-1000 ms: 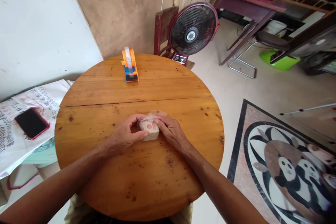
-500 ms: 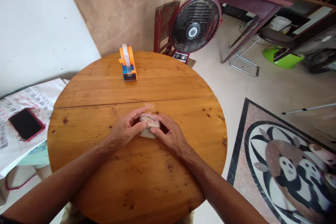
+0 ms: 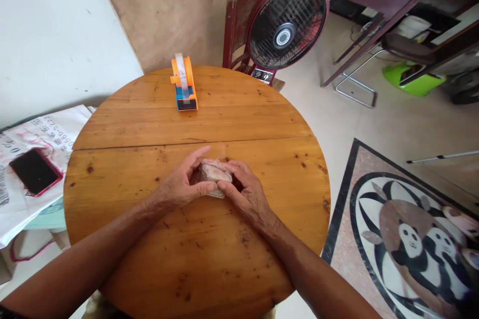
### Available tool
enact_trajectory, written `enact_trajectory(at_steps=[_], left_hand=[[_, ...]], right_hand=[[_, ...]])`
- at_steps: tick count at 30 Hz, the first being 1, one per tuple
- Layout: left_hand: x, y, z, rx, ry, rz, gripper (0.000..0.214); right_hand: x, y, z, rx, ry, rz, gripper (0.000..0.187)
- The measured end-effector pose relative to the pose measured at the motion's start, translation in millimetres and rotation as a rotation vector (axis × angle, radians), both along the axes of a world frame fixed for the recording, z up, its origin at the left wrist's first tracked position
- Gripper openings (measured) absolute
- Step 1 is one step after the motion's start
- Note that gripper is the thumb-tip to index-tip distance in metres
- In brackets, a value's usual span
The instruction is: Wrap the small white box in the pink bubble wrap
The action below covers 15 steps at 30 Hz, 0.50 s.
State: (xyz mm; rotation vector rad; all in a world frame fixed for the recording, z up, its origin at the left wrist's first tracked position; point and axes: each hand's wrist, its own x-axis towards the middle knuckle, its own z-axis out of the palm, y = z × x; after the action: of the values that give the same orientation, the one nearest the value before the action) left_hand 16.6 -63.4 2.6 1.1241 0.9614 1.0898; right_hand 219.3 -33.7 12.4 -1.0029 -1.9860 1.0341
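A small pale packet [image 3: 216,173], wrapped in clear plastic, rests on the round wooden table [image 3: 209,249] between my hands. Its near lower face is lighter and mostly covered by my thumbs. My left hand [image 3: 187,179] grips the packet's left side, thumb at the near edge and index finger reaching past the far edge. From the right, my right hand [image 3: 249,190] holds it with fingers curled over the far side and thumb on the near face. A faint clear patch, perhaps tape, shows just beyond the packet.
An orange and blue tape dispenser [image 3: 190,79] stands at the table's far side. A dark-red fan [image 3: 288,27] is behind the table by a wooden chair [image 3: 239,25]. Left of the table, a phone [image 3: 35,172] lies on a white printed sack [image 3: 75,119].
The packet has tilted slightly, and its printed near face is now more covered by my thumbs. My left index finger is raised a little more. The whole view has shifted slightly.
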Motion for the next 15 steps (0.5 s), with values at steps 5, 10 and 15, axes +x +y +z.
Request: enact_trajectory(at_steps=[5,10,15], left_hand=[[-1,3,3.8,0.010,-0.019,-0.046,0.080],[3,2,9.9,-0.041,-0.046,-0.049,0.083],[2,4,7.3,-0.097,-0.133,-0.010,0.084]], right_hand=[[0,-1,1.8,0.018,-0.026,0.007,0.035],[2,-5,1.6,0.101,-0.100,0.003,0.042],[11,-3,4.8,0.048,-0.094,-0.054,0.055]])
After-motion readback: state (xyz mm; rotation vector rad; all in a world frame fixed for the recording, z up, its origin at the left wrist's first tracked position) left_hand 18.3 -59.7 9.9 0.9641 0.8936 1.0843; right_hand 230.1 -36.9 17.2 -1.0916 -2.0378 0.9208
